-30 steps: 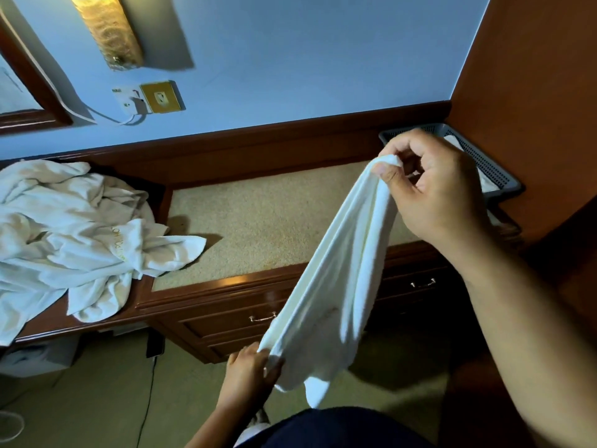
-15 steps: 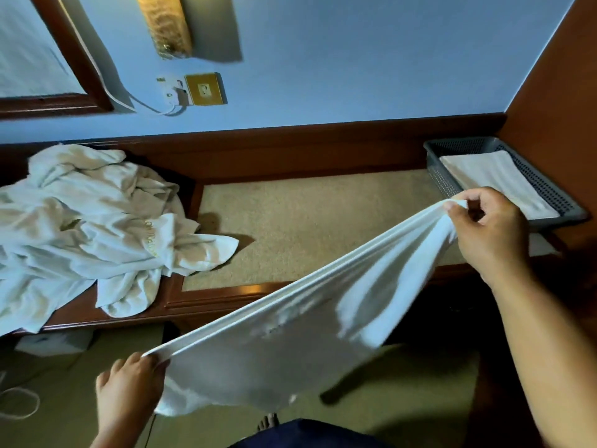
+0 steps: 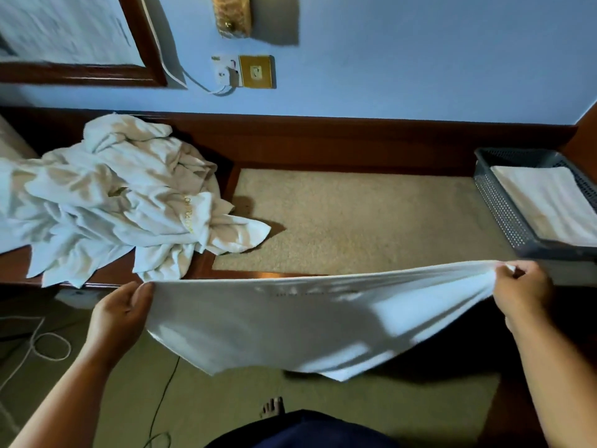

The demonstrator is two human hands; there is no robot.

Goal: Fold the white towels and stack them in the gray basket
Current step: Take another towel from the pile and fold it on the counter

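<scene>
A white towel (image 3: 290,321) hangs stretched wide in front of the desk's front edge. My left hand (image 3: 121,313) pinches its left top corner and my right hand (image 3: 520,291) pinches its right top corner. The towel's lower edge droops toward the floor. At the desk's right end sits the gray basket (image 3: 504,208), with a folded white towel (image 3: 546,202) lying flat inside it. A crumpled heap of white towels (image 3: 109,198) lies on the desk's left part.
The wooden desk has a beige inset top (image 3: 355,221) between heap and basket. A wall socket with a plugged cable (image 3: 245,72) and a framed mirror (image 3: 74,37) hang on the blue wall. Cables (image 3: 42,344) lie on the floor at the left.
My left hand rose from low near my body up to desk height and moved left. My right hand dropped and moved right. The towel went from hanging bunched to spread level between both hands.
</scene>
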